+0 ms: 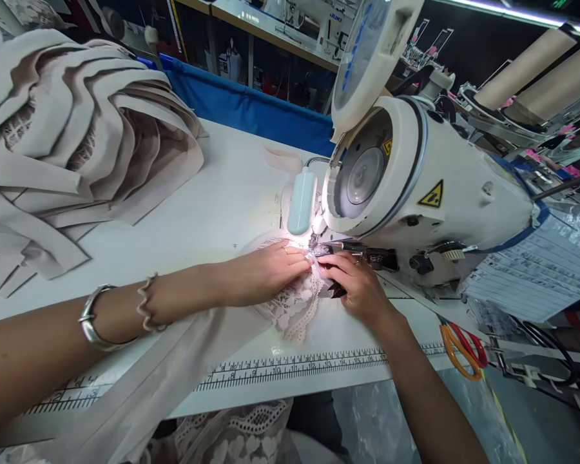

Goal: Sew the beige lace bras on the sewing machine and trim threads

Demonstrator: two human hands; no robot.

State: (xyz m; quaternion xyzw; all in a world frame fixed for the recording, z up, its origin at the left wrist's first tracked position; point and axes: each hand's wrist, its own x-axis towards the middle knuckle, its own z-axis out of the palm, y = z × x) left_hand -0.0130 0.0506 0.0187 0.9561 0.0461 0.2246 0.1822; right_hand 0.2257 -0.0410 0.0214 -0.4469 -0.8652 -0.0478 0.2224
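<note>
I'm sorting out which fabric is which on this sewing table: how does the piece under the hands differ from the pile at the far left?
The lace piece is openwork with a scalloped edge; the stacked fabric pile is mostly plain beige cloth. The lace piece lies flat by the needle under the left hand and right hand; the pile sits apart, untouched, in folded layers. The pile is far bulkier. Both rest on the white table.

White lace piece (297, 303) flat on worktop, scalloped edge toward ruler, far end under sewing machine needle, joined to beige fabric (174, 380) draping off front edge.

Bright needle-lamp (301, 201) glare, warped edges
</note>
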